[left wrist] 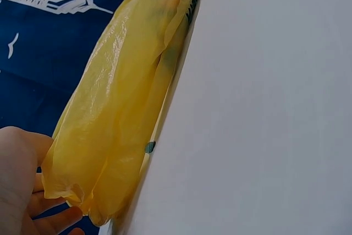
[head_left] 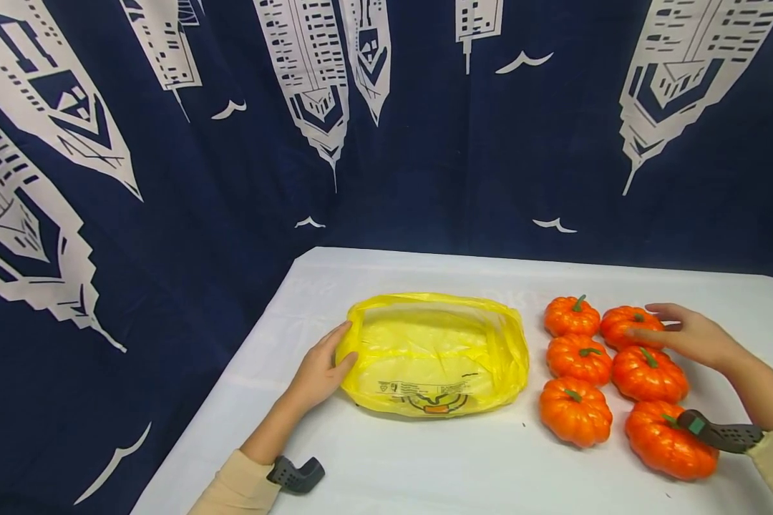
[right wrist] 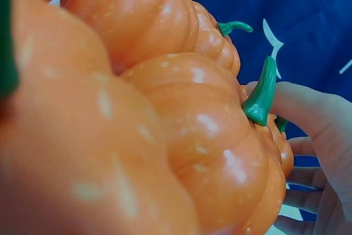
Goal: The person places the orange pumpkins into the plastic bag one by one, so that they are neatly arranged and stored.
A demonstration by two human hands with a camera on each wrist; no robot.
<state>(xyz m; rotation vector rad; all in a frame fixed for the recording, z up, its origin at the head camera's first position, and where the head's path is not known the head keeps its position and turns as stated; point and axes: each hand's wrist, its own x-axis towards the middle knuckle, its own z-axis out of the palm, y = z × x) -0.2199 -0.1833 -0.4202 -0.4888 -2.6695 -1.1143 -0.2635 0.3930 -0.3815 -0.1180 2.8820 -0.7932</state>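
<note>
A yellow plastic bag [head_left: 425, 354] lies on the white table with its wide mouth facing up and printing on its near side. My left hand [head_left: 322, 368] holds the bag's left edge, thumb over the rim and fingers along the outside. In the left wrist view, the bag's side [left wrist: 110, 119] hangs between thumb and fingers. To the right, my right hand [head_left: 696, 336] reaches around the right side of the back right orange pumpkin [head_left: 621, 325]. Its thumb overlaps the pumpkin's front, and its fingers [right wrist: 302, 177] are spread and fairly straight.
Several other shiny orange pumpkins with green stems stand in two columns right of the bag, including a front left pumpkin [head_left: 576, 413] and a front right pumpkin [head_left: 666, 440] below my right wrist. A dark blue curtain [head_left: 438, 186] with white buildings hangs behind the table [head_left: 386, 465].
</note>
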